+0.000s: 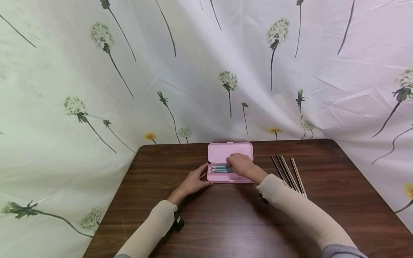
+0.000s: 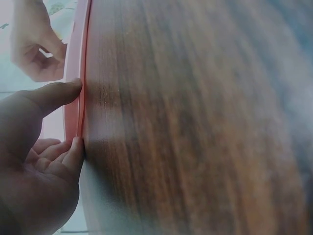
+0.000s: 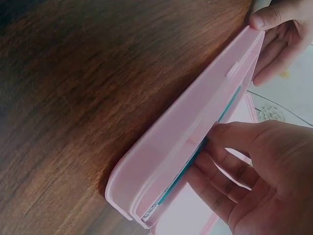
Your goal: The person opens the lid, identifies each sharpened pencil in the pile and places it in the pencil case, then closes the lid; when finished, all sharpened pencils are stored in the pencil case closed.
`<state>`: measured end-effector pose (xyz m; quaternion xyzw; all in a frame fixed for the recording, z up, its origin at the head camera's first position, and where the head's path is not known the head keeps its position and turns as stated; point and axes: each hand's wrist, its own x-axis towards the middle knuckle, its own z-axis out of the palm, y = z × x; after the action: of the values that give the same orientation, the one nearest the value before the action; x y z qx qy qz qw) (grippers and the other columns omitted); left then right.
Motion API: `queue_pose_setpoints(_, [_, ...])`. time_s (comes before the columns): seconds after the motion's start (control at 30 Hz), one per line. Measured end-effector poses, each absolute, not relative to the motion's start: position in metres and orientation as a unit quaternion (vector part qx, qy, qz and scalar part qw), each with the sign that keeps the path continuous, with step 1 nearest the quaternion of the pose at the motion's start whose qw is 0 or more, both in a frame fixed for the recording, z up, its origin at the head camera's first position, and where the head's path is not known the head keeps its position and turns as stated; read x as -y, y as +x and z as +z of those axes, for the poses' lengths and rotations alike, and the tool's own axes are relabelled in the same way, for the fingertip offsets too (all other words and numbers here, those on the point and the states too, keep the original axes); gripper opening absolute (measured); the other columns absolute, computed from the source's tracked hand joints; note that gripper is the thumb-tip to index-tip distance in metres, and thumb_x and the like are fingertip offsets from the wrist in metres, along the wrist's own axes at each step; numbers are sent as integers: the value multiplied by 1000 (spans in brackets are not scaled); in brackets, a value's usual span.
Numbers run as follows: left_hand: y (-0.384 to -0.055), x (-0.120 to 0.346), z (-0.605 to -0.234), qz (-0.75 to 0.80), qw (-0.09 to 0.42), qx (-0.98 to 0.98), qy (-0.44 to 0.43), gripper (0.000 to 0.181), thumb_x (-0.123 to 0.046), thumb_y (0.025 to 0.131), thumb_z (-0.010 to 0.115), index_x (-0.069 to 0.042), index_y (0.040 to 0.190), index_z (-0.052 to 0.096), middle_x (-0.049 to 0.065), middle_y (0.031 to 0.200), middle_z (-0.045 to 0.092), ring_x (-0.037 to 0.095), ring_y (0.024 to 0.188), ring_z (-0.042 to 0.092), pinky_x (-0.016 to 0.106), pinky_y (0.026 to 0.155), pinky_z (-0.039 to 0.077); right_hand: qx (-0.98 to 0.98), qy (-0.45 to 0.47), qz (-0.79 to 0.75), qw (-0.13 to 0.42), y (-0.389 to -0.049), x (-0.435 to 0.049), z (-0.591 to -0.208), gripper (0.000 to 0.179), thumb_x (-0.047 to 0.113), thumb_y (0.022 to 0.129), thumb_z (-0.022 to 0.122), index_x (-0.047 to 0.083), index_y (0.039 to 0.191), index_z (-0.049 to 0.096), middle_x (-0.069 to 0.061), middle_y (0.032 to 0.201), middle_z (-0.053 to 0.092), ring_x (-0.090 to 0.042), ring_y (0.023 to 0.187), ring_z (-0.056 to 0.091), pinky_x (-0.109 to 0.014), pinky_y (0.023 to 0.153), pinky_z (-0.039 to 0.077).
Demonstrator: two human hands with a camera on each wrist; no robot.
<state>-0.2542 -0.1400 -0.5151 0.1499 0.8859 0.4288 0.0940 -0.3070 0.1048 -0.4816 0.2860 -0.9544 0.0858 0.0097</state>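
An open pink pencil case [image 1: 226, 178] lies on the dark wooden table, its lid [image 1: 222, 151] folded back toward the wall. Several teal pencils [image 1: 220, 169] lie side by side inside, points to the left. My left hand [image 1: 194, 181] holds the case's left end, thumb at the front corner and fingers along the side. Over the right half of the case, my right hand [image 1: 242, 165] pinches a teal pencil [image 3: 177, 180] between thumb and fingers. In the right wrist view that pencil sits low, along the case's front wall [image 3: 161, 129].
Right of the case, several long thin brown and black pencil-like sticks [image 1: 298, 177] lie on the table [image 1: 219, 218], partly behind the right forearm. A white cloth [image 1: 200, 71] printed with dandelions hangs behind the table and along both sides.
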Motion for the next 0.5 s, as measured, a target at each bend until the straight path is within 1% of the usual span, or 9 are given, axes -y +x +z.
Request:
queue_pose_setpoints(0.17, [-254,140,-516,432,91,-885,150,86,-13,94,82,-2,165,35,23,168,41,36,150,51,47,121,48,953,289,90,22,-309,-109,-476,8,5,96,73,9,98,79,-6,92,74,-19,79,64,-39,75,63])
queue_pose_setpoints(0.27, [-254,140,-516,436,91,-883,148,86,-13,94,82,-2,165,35,23,168,41,35,151,50,47,121,47,951,291,96,36,-313,-114,-468,9,3,96,70,10,95,77,-5,90,74,-19,80,65,-39,74,63])
queue_pose_setpoints(0.4, [-254,140,-515,436,90,-883,148,86,-13,94,82,-3,165,35,22,168,41,35,151,50,46,122,47,951,283,113,55,-322,-122,-455,9,4,97,69,9,96,77,-4,89,74,-18,79,65,-37,73,62])
queue_pose_setpoints(0.5, [-254,141,-516,432,90,-885,152,86,-13,94,82,-2,165,35,23,168,41,36,150,51,46,121,48,952,268,130,70,-330,-126,-445,9,7,100,68,8,101,77,-6,92,75,-18,80,65,-37,73,62])
